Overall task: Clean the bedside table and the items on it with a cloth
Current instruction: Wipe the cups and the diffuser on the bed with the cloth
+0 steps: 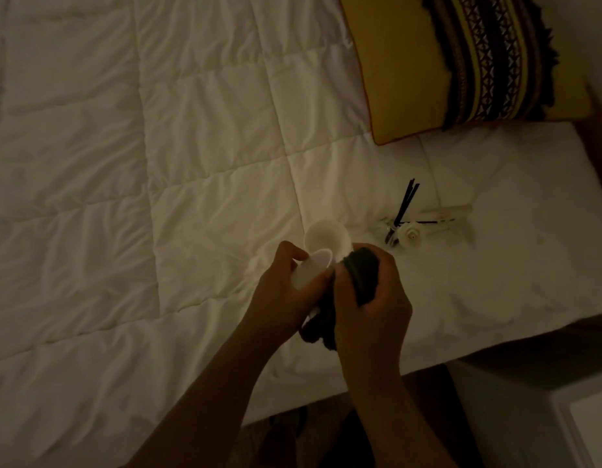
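Cloth (360,278) — dark green, bunched and clenched in right grip (373,309), pressed against small white cup (311,266) held by curled fingers of left grip (282,292), both above the bed (157,197). Item-wiping step in hand, seemingly. Second white cup (327,236) and reed diffuser (402,228), lying on its side, on the quilt just beyond — probably waiting for a wipe. Next, likely: turn cup against cloth, keep hold firm, then swap for another piece.

White quilted bed (191,163): yellow patterned cushion (404,79), white bowl (327,235), reed diffuser (407,233).
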Demonstrator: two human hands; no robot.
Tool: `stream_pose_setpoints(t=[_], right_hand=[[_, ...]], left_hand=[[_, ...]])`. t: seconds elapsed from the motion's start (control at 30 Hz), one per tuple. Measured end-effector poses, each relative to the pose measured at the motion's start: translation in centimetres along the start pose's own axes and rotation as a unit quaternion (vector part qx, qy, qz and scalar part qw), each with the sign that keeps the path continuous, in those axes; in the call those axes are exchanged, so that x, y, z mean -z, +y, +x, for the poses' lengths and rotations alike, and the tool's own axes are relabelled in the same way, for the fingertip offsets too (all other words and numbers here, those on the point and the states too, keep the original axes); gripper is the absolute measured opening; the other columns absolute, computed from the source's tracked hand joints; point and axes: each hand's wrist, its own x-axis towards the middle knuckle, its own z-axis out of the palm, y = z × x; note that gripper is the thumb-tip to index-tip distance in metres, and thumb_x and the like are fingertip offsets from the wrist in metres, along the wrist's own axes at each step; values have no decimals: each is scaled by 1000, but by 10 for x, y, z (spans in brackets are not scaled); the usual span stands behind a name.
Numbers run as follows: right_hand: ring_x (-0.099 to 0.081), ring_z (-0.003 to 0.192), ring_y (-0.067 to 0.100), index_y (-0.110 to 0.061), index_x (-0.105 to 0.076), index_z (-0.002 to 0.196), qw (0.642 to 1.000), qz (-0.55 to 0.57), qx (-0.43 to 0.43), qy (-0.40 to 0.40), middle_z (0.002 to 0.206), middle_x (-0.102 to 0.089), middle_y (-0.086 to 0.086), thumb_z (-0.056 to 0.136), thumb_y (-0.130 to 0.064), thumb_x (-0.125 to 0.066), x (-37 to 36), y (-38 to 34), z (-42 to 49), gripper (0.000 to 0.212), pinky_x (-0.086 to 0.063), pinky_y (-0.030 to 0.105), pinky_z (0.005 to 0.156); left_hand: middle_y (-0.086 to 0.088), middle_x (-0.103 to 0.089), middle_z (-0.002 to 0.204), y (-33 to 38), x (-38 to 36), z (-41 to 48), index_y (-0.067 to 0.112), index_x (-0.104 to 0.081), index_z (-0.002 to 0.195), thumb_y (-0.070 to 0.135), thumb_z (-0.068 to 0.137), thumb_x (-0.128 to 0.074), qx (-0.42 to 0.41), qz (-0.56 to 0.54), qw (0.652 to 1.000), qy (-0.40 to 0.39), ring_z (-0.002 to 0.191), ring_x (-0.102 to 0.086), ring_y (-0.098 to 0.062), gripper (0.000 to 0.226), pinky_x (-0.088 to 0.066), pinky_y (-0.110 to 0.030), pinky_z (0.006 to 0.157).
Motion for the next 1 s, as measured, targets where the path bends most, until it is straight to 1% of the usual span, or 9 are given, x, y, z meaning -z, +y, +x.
stream_pose_setpoints(t=[0.1, 0.17, 0.33, 0.43, 0.5, 0.6, 0.73, 0.9, 1.0], right_hand=[[-56, 88, -17, -36, -51, 105, 1000, -18, -21, -8, 91, -57, -26, 86, -37, -58, 5, 6, 10, 20, -44, 1, 73], [-54, 85, -20, -35, -51, 102, 999, -18, -27, -40, 86, -55, -26, 86, -33, -60, 8, 11, 21, 18, -42, -2, 70], [-62, 81, -6, -23, -62, 100, 986, 69, -60, -140, 89, -65, -14, 86, -28, -66, 19, 22, 41, 15, -49, 9, 70], [-64, 80, -4, -25, -63, 95, 974, 101, -53, -197, 86, -67, -13, 81, -26, -65, 22, 22, 47, 14, -50, 9, 71], [-65, 81, 0, -20, -66, 96, 964, 122, -67, -228, 86, -68, -11, 79, -29, -64, 20, 21, 51, 20, -52, 15, 73], [-66, 82, 9, -12, -67, 102, 954, 151, -93, -241, 87, -69, -6, 78, -32, -63, 17, 22, 54, 32, -54, 22, 75], [-66, 73, 12, -9, -66, 101, 944, 169, -146, -241, 79, -68, -1, 89, -25, -62, 10, 30, 44, 21, -53, 22, 64], [-65, 87, 23, -1, -63, 107, 941, 163, -190, -226, 95, -67, 10, 93, -10, -57, 6, 45, 30, 18, -55, 32, 77], [-66, 78, 1, -21, -64, 89, 919, 178, -255, -241, 82, -66, -10, 95, -7, -53, 4, 60, 26, 19, -52, 14, 68]], left_hand=[[2, -64, 91, 3, -1, -1, 32, -48, 100, 77, 67, -60, 6, -11, 999, -46, 73, -70, -9, 57, -56, -22, 54], [1, -62, 92, 2, 4, 0, 30, -49, 100, 70, 70, -61, -16, 0, 997, -71, 76, -69, -13, 52, -55, -22, 56], [7, -60, 97, 5, 16, -5, 27, -51, 109, 64, 71, -63, -52, 17, 988, -146, 82, -66, -19, 54, -56, -30, 64], [-5, -61, 100, 8, 18, -14, 23, -53, 107, 56, 71, -62, -45, -29, 982, -183, 83, -66, -27, 50, -54, -39, 67], [-13, -59, 100, 10, 18, -17, 18, -54, 104, 53, 72, -61, -43, -73, 977, -195, 82, -65, -26, 48, -53, -37, 66], [-14, -59, 94, 16, 18, -22, 10, -54, 100, 48, 71, -58, -45, -120, 973, -193, 77, -62, -18, 48, -50, -27, 64], [-6, -62, 94, 23, 11, -26, 4, -52, 100, 56, 71, -64, -63, -171, 962, -202, 80, -61, -16, 61, -50, -28, 65], [-12, -62, 101, 27, 11, -18, 11, -52, 105, 51, 74, -54, -66, -110, 978, -164, 86, -64, -18, 50, -53, -28, 68], [-5, -58, 108, 15, 27, -5, 24, -47, 111, 55, 74, -54, -40, -64, 993, -94, 89, -65, -10, 49, -55, -22, 66]])
